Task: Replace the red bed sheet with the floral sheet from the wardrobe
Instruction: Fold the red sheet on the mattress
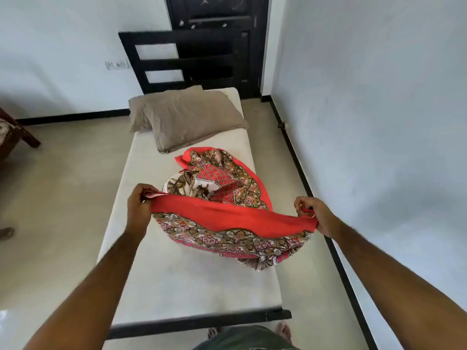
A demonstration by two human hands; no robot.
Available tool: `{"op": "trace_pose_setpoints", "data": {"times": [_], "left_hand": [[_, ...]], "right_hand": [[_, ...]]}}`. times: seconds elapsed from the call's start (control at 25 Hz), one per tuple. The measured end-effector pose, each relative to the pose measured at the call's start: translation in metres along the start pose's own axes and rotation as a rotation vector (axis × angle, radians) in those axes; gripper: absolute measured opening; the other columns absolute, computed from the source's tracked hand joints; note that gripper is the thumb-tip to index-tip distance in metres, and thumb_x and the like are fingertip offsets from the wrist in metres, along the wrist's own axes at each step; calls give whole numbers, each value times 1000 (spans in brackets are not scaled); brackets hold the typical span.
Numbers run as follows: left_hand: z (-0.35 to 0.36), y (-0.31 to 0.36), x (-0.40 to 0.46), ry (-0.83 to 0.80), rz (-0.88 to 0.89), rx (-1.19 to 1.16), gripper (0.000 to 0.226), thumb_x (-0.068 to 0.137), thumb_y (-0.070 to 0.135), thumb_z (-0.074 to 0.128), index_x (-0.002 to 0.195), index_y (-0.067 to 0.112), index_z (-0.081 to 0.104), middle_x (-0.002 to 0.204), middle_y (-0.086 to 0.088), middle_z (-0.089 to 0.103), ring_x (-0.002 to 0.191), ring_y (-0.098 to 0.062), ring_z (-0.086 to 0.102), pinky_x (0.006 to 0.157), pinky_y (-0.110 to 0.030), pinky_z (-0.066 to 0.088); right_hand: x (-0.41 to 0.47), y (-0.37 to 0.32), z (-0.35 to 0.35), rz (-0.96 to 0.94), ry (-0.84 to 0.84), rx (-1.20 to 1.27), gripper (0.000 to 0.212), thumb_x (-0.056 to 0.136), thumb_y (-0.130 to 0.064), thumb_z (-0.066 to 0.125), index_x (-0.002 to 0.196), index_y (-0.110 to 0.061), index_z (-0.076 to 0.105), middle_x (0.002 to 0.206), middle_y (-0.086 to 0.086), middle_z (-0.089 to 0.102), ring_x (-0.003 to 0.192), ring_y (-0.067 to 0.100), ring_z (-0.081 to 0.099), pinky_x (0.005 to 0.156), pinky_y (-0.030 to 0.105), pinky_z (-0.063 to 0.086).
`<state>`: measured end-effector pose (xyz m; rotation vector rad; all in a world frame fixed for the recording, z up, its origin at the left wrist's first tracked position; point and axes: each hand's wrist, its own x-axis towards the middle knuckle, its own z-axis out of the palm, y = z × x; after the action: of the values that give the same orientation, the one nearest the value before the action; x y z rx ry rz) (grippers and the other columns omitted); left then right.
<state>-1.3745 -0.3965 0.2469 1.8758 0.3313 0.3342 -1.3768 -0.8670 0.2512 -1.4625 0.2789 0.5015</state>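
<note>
While standing at the foot of the bed, gripping one edge of cloth with both hands:

Left hand [138, 205]: curling fingers round the left end of the sheet's [227, 218] red border, pinching it tight.

Right hand [316, 214]: pinching the right end of the same border, fingers folded over the cloth.

Between the grips: stretching the red border in a shallow sag from one hand to the other, lifted above the mattress [177, 281].

Below the grips: hanging down as a patterned red, brown and white band, its lowest fold lying on the mattress.

Beyond the grips: lying bunched in a heap on the bare mattress, toward the right side.

Farther beyond the heap: pillow [187, 117] lying at the head end, apart from the cloth, in front of the dark headboard [182, 59].

Nearer than the grips: dark footboard [197, 324] crossing the view, bare feet just behind it.
</note>
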Motion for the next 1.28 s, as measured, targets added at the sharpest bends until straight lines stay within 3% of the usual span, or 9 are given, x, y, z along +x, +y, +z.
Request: {"op": "trace_pose_setpoints", "data": {"times": [0.12, 0.24, 0.36, 0.52, 0.64, 0.88, 1.0, 1.12, 1.28], "left_hand": [[9, -6, -16, -109, 47, 198, 50, 67, -23, 40, 95, 11, 65, 91, 7, 68, 86, 0, 61, 74, -13, 45], [21, -5, -23, -54, 16, 235, 49, 69, -23, 43, 99, 9, 66, 93, 4, 69, 91, -9, 64, 76, -9, 45], [28, 9, -8, 101, -122, 118, 36, 75, -12, 53, 99, 13, 67, 93, -2, 71, 94, -23, 67, 73, -23, 48], [42, 43, 15, 154, -179, 16, 23, 80, 4, 65, 99, 17, 64, 96, -10, 72, 93, -28, 68, 73, -32, 54], [76, 77, 6, 11, -74, -49, 30, 80, 1, 69, 95, 26, 63, 96, -4, 72, 90, -19, 68, 83, -42, 58], [145, 141, -28, -285, 215, -37, 27, 85, -5, 68, 102, 17, 64, 97, 6, 70, 88, 1, 65, 76, -11, 49], [132, 146, -9, -205, 248, -55, 31, 83, -14, 60, 97, 14, 59, 92, 5, 65, 85, -2, 62, 75, -12, 47], [95, 142, 26, -4, 214, -54, 40, 77, -22, 47, 96, 13, 54, 84, 8, 59, 77, -7, 56, 73, -15, 45], [64, 132, 62, 141, 134, -15, 43, 73, -21, 43, 96, 14, 53, 82, 7, 57, 84, -14, 56, 81, -36, 50]], "right_hand": [[0, 25, 11, 132, 180, -155, 30, 86, 3, 38, 75, -5, 65, 60, 2, 43, 49, 11, 33, 44, 21, 33], [7, 39, 13, 242, 532, 286, 21, 92, -6, 51, 82, -14, 67, 73, 6, 54, 58, 19, 49, 52, 26, 45], [17, 30, -5, 171, 819, 457, 23, 98, -5, 44, 85, -15, 60, 82, 7, 57, 77, 26, 60, 61, 32, 50], [15, 0, -12, 94, 1224, 412, 30, 102, -14, 38, 124, -5, 55, 124, 15, 60, 114, 30, 60, 91, 37, 51], [14, -20, 30, -88, 1024, 385, 25, 86, -7, 46, 106, -13, 59, 101, 11, 61, 90, 25, 58, 73, 34, 46], [2, -58, 125, -290, 581, 201, 17, 94, -10, 50, 104, -21, 58, 79, -5, 56, 59, 8, 51, 54, 27, 42], [-8, -65, 93, -331, 574, -54, 6, 95, -20, 61, 101, -22, 60, 90, -5, 63, 76, 10, 60, 67, 26, 49], [-14, -44, 25, -220, 688, -274, 19, 90, -35, 69, 97, -20, 59, 93, -4, 64, 88, 17, 63, 68, 29, 46], [-30, 3, -28, -54, 809, -329, 38, 85, -51, 67, 90, -14, 64, 92, 3, 68, 93, 29, 67, 78, 38, 49]]}}
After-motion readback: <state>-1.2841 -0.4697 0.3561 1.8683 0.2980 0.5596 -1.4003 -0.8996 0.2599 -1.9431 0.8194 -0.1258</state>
